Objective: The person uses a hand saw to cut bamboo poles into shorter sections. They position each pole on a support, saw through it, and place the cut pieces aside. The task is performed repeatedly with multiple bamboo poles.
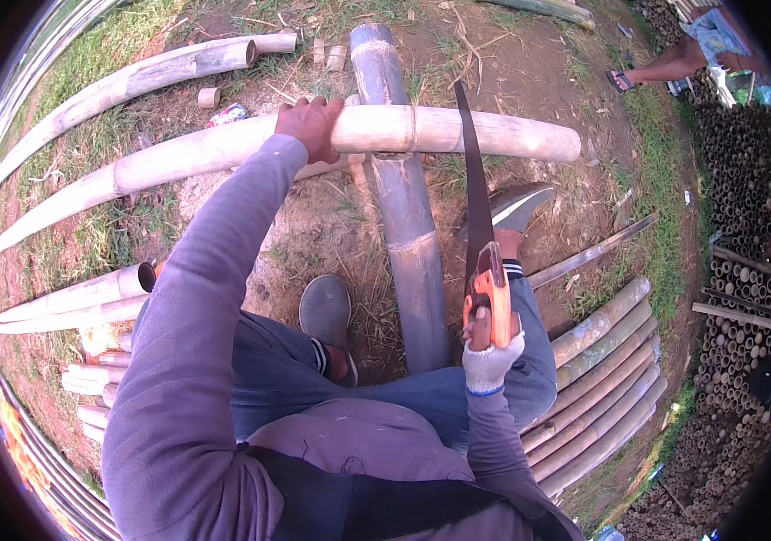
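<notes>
A long pale bamboo pole (196,149) lies crosswise over a darker bamboo pole (394,203) that runs away from between my legs. Bare, my left hand (312,128) grips the pale pole from above, left of the crossing. My right hand (492,341), in a white fingerless glove, is wrapped round the orange handle of a hand saw (476,180). The saw's dark blade points away from me and meets the pale pole right of the crossing, its tip past the far side. Whether its teeth are in the bamboo I cannot tell.
Cut bamboo poles (602,379) lie side by side at my right. More poles (115,288) and a long pole (151,72) lie at the left. Short offcuts (336,59) are on the ground. Bamboo is stacked (746,180) at far right, near another person's leg (670,66).
</notes>
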The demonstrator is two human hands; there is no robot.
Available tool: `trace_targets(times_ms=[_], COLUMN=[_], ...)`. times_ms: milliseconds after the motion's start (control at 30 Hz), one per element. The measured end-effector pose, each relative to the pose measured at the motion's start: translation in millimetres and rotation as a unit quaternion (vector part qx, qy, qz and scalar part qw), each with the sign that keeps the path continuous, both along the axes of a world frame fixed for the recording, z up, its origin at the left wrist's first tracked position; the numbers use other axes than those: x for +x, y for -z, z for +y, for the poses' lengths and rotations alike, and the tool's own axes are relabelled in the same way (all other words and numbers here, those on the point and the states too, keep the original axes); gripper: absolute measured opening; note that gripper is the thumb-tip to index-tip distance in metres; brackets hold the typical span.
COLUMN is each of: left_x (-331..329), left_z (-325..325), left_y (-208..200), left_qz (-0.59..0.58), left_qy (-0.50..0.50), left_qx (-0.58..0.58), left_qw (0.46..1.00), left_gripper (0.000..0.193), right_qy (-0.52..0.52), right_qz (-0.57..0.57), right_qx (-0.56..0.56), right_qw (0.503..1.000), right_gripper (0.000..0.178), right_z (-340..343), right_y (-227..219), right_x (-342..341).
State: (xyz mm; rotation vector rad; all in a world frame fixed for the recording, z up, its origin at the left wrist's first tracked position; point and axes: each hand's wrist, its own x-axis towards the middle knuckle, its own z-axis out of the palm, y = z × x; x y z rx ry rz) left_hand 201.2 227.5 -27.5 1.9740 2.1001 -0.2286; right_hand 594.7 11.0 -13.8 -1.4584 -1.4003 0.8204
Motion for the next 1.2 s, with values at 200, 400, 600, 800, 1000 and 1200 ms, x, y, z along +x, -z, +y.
trace_targets(times_ms=[200,400,600,800,1000,1200], left_x=[9.5,8.4,3.8,17.7,0.2,3.0], left_z=[1.9,9.5,4.3,10.7,9.6,2.5], left_y=[1.0,-3.3,-4.8,-3.2,-4.4,1.2], left_qz=[0.011,-0.006,0.005,-0.004,0.000,0.011], left_qy=[-0.002,0.004,-0.004,0.015,0.004,0.004], left_qx=[-0.009,-0.006,-0.007,0.008,0.011,-0.004], left_qw=[1.000,1.000,1.000,1.000,1.000,1.000], left_gripper=[0.081,0.079,0.078,0.078,0.079,0.080], right_qy=[0.010,0.023,0.007,0.015,0.020,0.016], right_qz=[-0.049,0.116,-0.060,-0.007,-0.016,-0.036], right_qx=[0.072,0.042,-0.007,0.069,0.032,-0.023], right_qw=[0.996,0.992,0.998,0.997,0.999,0.999], right_gripper=[0.021,0.021,0.024,0.024,0.016,0.020], right_z=[76.2,148.2,-29.8,161.1,92.2,-19.7], right_y=[37.0,38.8,0.2,13.1,15.5,0.2], right_x=[-18.1,-33.9,19.6,-39.5,-23.2,14.3])
